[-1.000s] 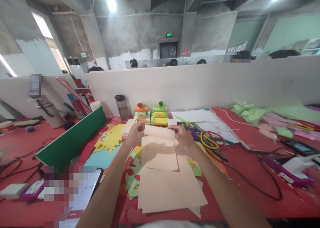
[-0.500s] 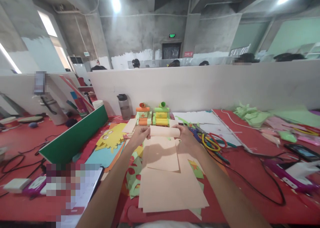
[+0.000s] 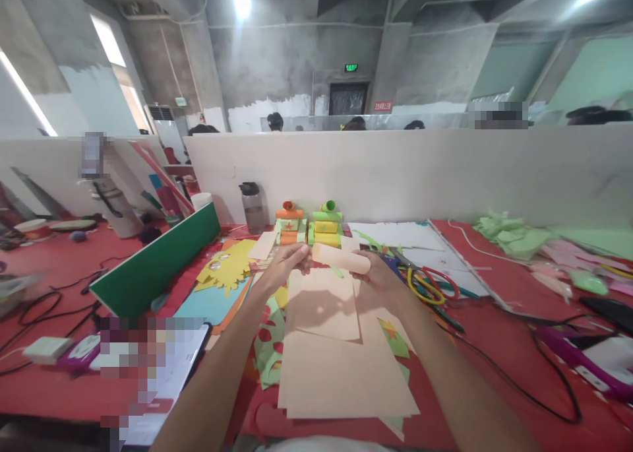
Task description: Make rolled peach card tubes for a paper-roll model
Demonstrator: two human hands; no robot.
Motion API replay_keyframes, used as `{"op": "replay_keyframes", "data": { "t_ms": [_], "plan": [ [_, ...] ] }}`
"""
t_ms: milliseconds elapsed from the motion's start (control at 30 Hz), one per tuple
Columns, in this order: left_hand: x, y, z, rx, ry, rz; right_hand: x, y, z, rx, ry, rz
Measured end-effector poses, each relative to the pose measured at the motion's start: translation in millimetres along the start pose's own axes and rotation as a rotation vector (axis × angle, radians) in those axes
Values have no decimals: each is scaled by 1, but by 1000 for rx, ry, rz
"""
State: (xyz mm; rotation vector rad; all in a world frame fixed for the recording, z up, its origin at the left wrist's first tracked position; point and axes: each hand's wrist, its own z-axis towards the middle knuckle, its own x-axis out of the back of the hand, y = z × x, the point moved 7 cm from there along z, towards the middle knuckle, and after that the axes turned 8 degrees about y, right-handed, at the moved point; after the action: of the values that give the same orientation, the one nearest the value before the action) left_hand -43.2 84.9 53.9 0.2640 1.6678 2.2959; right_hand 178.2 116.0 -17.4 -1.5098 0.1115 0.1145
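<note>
A small tube of rolled cream paper slants down to the right above the sheets. Its right end is in my right hand, whose fingers are closed round it. My left hand is just off the tube's left end, fingers loosely curled and thumb apart, with nothing seen in it. Beneath both hands lie large cream sheets with a smaller cream sheet on top. Behind the tube stand an orange-topped paper model and a green-topped paper model.
Scissors with yellow and red handles lie right of my right hand. Yellow cut paper and a blue sheet lie at left, beside a green board. A bottle stands before the white partition.
The paper tube has tilted, its right end now lower. My left hand has let go of the tube's left end. The whole view has shifted slightly.
</note>
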Motion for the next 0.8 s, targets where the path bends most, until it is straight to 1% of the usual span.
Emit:
{"op": "replay_keyframes", "data": {
  "t_ms": [100,167,300,433,600,800],
  "plan": [
    [-2,5,-1,-33,-15,100,-2,-3,-2,1,3,-5],
    [-2,5,-1,-38,-14,119,-5,-6,-4,9,-16,-16],
    [2,1,1,-14,1,80,-9,-9,-7,28,-62,-52],
    [3,-3,1,55,-2,34,-7,-7,-6,31,-51,-61],
    [6,-9,4,110,79,13,-6,-5,-5,52,-48,-83],
    [13,-18,11,90,167,74,-5,-3,-2,90,-47,-169]
  ]
}}
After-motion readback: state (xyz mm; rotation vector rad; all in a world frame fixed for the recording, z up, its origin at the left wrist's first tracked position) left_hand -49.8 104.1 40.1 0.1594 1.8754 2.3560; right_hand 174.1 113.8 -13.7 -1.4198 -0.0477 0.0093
